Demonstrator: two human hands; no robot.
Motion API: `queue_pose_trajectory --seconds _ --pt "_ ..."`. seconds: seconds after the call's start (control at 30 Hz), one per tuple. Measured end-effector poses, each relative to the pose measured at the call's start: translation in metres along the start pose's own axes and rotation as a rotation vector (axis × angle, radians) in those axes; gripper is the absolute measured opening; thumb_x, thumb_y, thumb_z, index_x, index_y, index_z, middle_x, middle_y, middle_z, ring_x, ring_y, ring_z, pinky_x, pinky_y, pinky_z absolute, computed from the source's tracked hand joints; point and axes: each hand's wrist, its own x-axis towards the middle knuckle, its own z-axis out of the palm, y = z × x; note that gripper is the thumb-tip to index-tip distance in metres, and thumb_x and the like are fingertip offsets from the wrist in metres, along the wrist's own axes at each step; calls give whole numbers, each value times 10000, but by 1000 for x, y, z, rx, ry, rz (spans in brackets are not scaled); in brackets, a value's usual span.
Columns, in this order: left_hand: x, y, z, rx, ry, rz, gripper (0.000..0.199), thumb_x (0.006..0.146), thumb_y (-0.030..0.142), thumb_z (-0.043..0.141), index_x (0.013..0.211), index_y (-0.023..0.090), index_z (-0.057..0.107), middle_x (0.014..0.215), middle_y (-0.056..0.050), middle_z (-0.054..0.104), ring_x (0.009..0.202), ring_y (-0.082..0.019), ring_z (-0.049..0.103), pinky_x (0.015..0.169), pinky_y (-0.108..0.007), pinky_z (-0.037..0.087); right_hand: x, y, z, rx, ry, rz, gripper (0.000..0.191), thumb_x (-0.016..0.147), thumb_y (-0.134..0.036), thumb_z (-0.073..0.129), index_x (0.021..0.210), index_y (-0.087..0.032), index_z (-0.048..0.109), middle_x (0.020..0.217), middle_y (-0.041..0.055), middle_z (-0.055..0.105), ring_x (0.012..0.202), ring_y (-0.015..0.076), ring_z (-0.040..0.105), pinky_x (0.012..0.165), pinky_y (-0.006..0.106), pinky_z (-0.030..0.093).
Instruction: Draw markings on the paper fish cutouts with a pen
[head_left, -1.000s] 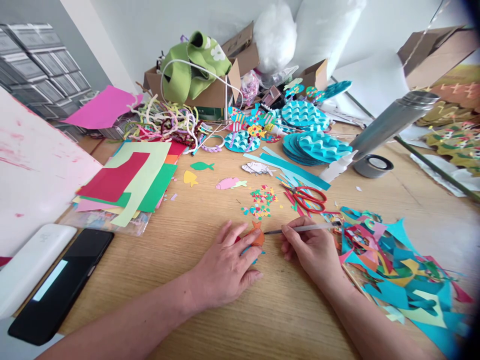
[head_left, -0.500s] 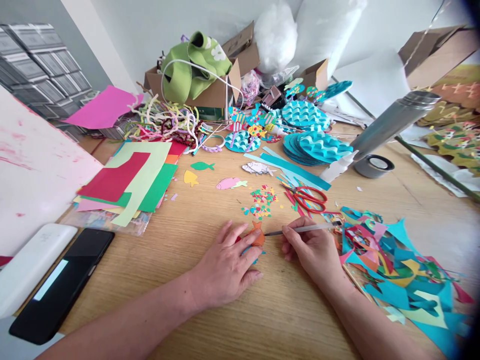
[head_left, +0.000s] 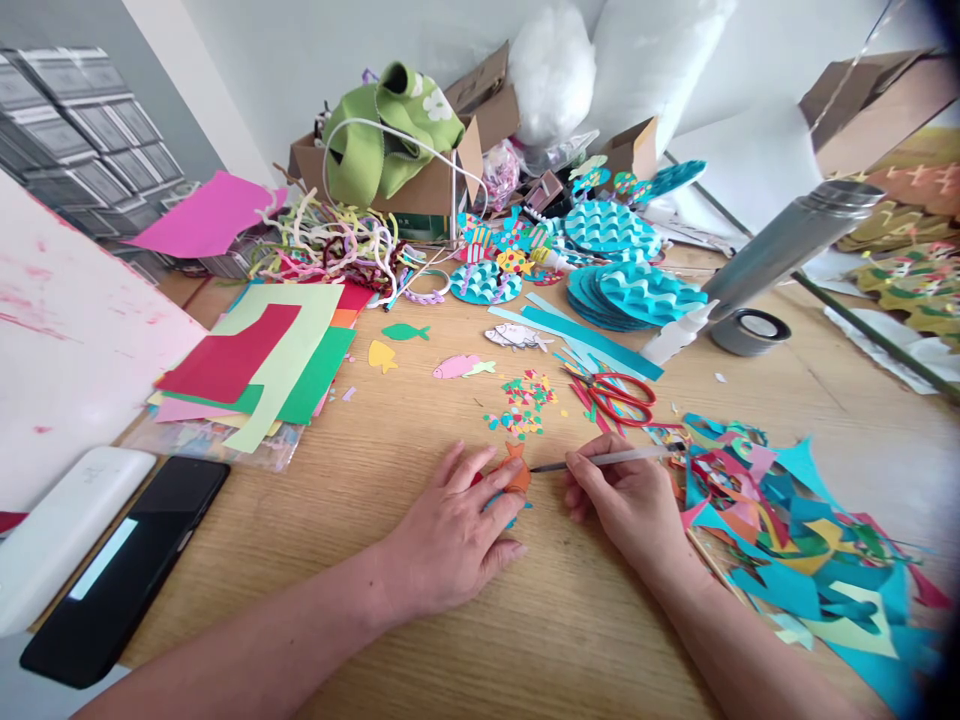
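My left hand (head_left: 457, 530) lies open on the table, its fingertips over an orange paper fish (head_left: 516, 470) with bits of red and blue paper under the fingers. My right hand (head_left: 626, 495) is closed around a slim pen (head_left: 619, 457), whose dark tip is at the right edge of the orange fish. Above them are small piles of coloured paper dots (head_left: 525, 388). Farther back lie a pink paper fish (head_left: 456, 367), a green one (head_left: 406, 331), a yellow one (head_left: 382, 356) and white drawn fish (head_left: 516, 336).
Red-handled scissors (head_left: 621, 398) rest on paper strips. Paper scraps (head_left: 817, 560) spread at the right, coloured sheets (head_left: 322, 370) and a phone (head_left: 124, 570) at the left. A steel flask (head_left: 795, 240), glue bottle (head_left: 679, 335) and blue wavy discs (head_left: 645, 295) stand farther back.
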Motion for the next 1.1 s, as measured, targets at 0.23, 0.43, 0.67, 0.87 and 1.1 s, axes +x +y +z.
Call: queue_pose_trajectory --seconds 0.23,0.43,0.67,0.87,1.1 --pt "0 1 -2 19 -8 3 347 975 402 495 1243 194 565 1469 -55 460 1390 -288 300 1179 -544 202 0 0 0 -9 -8 5 405 714 -573 738 700 -229 526 433 -17 593 328 148 558 325 226 468" --pt "0 0 -1 9 -11 2 354 975 415 495 1242 195 566 1473 -57 454 1391 -290 295 1180 -547 197 -1 -2 1 -13 0 5 413 703 -580 737 700 -228 520 430 -18 594 323 152 560 318 231 467" --pt "0 1 -1 21 -12 -2 355 973 417 498 1244 196 562 1477 -46 451 1391 -280 296 1184 -536 197 -1 1 -1 -13 -14 0 368 733 -526 735 712 -223 528 443 -21 596 337 141 557 321 217 459" --pt "0 0 -1 13 -5 -2 355 968 413 508 1245 198 565 1470 -53 459 1392 -280 301 1185 -537 197 -2 0 0 -5 -4 6 373 719 -528 738 695 -225 522 442 -23 588 336 141 551 314 218 455" --pt "0 0 -1 15 -17 2 360 981 420 481 1247 189 555 1485 -44 442 1394 -283 285 1186 -538 182 -2 3 -1 -20 -13 -6 329 746 -495 722 713 -227 533 439 -27 592 337 139 557 320 207 456"
